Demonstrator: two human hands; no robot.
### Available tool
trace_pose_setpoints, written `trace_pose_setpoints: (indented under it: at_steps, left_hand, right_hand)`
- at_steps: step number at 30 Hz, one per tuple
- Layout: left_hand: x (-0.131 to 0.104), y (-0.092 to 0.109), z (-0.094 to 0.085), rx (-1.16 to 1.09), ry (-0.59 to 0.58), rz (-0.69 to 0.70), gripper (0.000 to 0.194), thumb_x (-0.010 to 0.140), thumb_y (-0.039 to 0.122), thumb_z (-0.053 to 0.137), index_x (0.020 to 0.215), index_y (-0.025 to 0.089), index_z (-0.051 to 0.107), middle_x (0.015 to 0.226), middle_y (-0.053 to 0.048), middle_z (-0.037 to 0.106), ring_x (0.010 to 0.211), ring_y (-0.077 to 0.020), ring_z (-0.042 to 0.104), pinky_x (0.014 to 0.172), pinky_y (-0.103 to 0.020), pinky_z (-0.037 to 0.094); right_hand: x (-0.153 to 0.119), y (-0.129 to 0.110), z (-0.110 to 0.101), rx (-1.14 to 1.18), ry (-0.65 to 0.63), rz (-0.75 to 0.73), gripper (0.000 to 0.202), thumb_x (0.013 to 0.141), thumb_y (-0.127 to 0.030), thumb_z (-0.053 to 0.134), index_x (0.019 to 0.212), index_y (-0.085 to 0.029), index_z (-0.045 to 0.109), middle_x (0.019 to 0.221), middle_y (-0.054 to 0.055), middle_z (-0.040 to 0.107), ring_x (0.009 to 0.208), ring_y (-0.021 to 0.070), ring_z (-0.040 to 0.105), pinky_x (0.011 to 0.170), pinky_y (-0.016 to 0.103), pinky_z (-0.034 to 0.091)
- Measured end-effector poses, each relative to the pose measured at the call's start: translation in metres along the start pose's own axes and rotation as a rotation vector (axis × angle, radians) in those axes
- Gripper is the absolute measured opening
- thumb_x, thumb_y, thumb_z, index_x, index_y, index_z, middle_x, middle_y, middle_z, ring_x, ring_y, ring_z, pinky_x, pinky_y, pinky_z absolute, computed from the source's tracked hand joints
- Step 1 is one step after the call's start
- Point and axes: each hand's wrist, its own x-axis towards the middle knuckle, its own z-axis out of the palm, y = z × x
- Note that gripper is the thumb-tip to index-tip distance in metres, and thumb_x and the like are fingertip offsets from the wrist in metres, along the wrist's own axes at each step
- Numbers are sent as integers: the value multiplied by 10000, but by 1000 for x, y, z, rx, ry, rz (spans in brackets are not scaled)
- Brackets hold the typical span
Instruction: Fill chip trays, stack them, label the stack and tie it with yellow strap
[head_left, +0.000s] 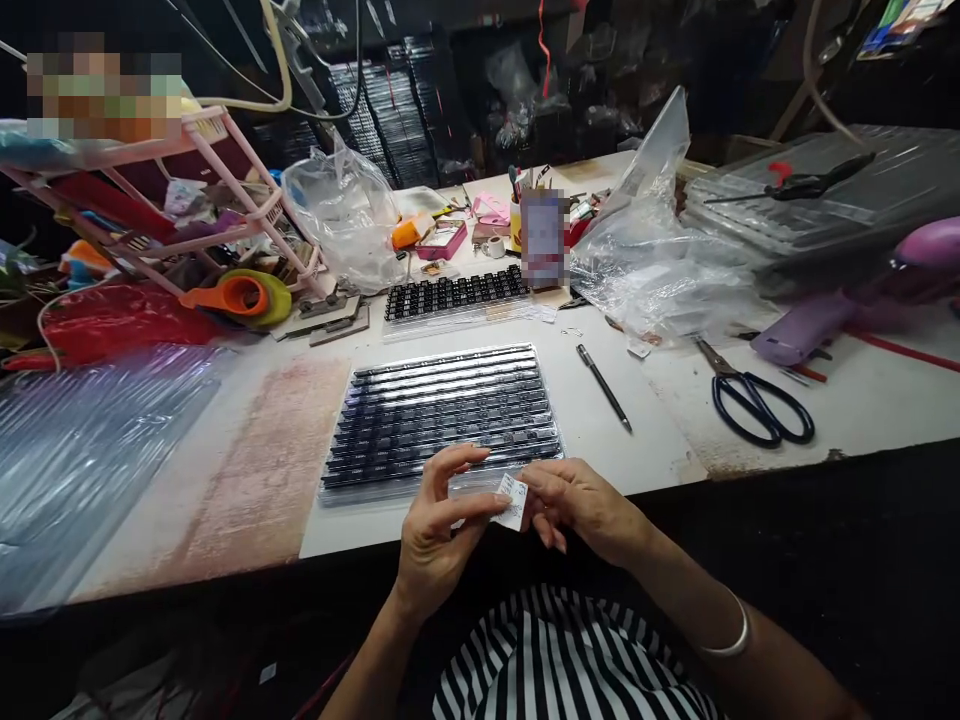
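A small white paper label point(513, 503) with handwriting on it is pinched between both hands, just off the table's front edge. My left hand point(444, 520) presses its thumb on the label's left side, its index finger curled above. At the upper right corner, my right hand point(589, 507) grips the label with closed thumb and fingertips. Behind the hands lies a clear plastic tray point(442, 420) filled with rows of dark parts, whose kind I cannot make out. To its right rests a black pen point(604, 388).
Dark-handled scissors point(759, 405) and a purple glue gun point(810, 325) lie at the right. Another tray of black parts point(457, 292) sits behind the first. Plastic bags point(667, 270), a pink rack point(240, 190) and clear sheets point(97, 460) surround the work area.
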Motion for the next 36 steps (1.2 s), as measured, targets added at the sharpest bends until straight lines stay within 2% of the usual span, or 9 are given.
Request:
trace_pose_setpoints:
  at_steps: [6, 11, 13, 18, 26, 28, 31, 34, 36]
  left_hand:
    - [2, -4, 2, 21, -111, -8, 266, 835, 125, 577, 947, 327, 707, 1234, -32, 528, 1204, -256, 441, 983, -451, 394]
    - [6, 4, 10, -91, 61, -345, 302, 908, 214, 483, 1191, 275, 567, 1053, -45, 619, 1018, -183, 566, 906, -352, 443]
    - [6, 9, 15, -154, 57, -413, 356, 897, 232, 509, 1251, 274, 498, 973, -26, 634, 936, -162, 587, 858, -319, 457]
    - [2, 9, 22, -139, -8, -349, 437, 882, 195, 528, 1294, 304, 430, 880, 9, 587, 845, -135, 563, 817, -303, 449]
    - [3, 5, 16, 120, -161, -278, 458, 909, 161, 439, 1335, 321, 387, 885, 9, 585, 811, -129, 571, 776, -287, 473]
    - [6, 1, 6, 263, -87, -163, 448, 892, 160, 475, 1315, 300, 427, 944, -10, 608, 879, -150, 585, 827, -316, 474]
    - [10, -12, -30, 580, 165, 6, 348, 854, 188, 551, 1196, 255, 560, 1077, -50, 611, 1020, -203, 564, 929, -378, 437]
    - [6, -33, -80, 797, 427, -106, 274, 864, 276, 541, 1119, 204, 612, 1086, -73, 615, 1054, -223, 561, 980, -406, 410]
    - [-1, -48, -105, 842, 416, -236, 357, 854, 373, 541, 1138, 166, 607, 1166, -114, 592, 1129, -256, 530, 1004, -432, 394]
  right_hand:
    - [-4, -4, -5, -125, 73, -71, 205, 805, -352, 634, 833, -151, 605, 673, -31, 558, 546, 67, 516, 503, 192, 408]
    - [-11, -4, -8, -194, 244, -156, 154, 833, -327, 603, 858, -175, 617, 689, -33, 552, 582, 82, 517, 557, 221, 438]
    - [-13, -4, -7, -250, 309, -208, 144, 844, -322, 589, 862, -186, 629, 697, -27, 556, 606, 93, 518, 581, 235, 444]
    - [-17, -4, 1, -519, 333, -325, 104, 859, -255, 547, 881, -205, 635, 844, 17, 595, 721, 131, 544, 653, 274, 463]
    - [-9, -7, 1, -761, 296, -421, 107, 842, -121, 497, 884, -212, 534, 806, 1, 566, 734, 129, 544, 683, 267, 474]
    - [-5, -11, -7, -766, 345, -436, 130, 848, -136, 511, 946, -209, 556, 834, 8, 586, 756, 133, 557, 708, 273, 476]
    - [-2, -15, -28, -762, 522, -452, 156, 861, -212, 535, 1004, -206, 599, 892, 31, 617, 807, 158, 580, 728, 293, 476]
    - [-1, -12, -49, -731, 679, -411, 127, 851, -299, 566, 907, -204, 629, 875, 36, 633, 802, 176, 593, 719, 308, 474]
    - [1, -6, -59, -697, 737, -356, 145, 834, -337, 588, 882, -207, 628, 860, 32, 640, 798, 182, 598, 719, 314, 476]
